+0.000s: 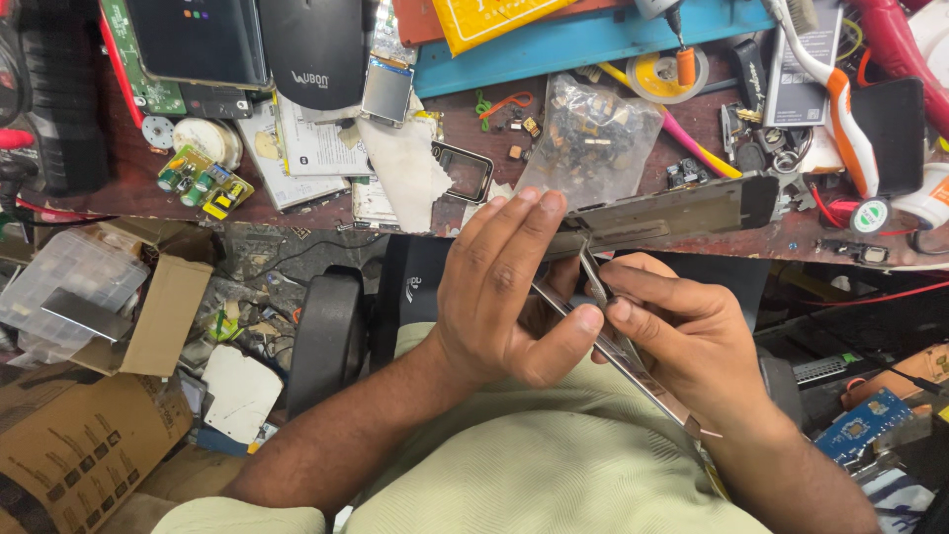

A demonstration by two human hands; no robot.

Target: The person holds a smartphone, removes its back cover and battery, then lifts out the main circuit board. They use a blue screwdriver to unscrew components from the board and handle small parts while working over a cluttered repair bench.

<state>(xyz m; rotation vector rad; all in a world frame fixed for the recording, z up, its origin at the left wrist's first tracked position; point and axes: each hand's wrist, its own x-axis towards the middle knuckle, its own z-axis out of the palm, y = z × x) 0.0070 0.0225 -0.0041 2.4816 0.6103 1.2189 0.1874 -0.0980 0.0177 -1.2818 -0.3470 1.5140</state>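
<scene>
A cluttered dark red workbench point(692, 242) runs above the fingers, strewn with a blue tray point(554, 44), a clear bag of small parts point(593, 129), loose circuit boards point(203, 183) and papers. Below left of the fingers, cardboard boxes point(59, 445) and a clear plastic case point(69, 277) crowd the littered floor.

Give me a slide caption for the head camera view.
Both hands, left and right, grip a thin metal strip beside a cluttered workbench.

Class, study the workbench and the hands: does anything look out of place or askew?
Yes. A grey metal strip juts tilted over the bench edge. Both hands, left hand and right hand, work tweezers below it.
</scene>
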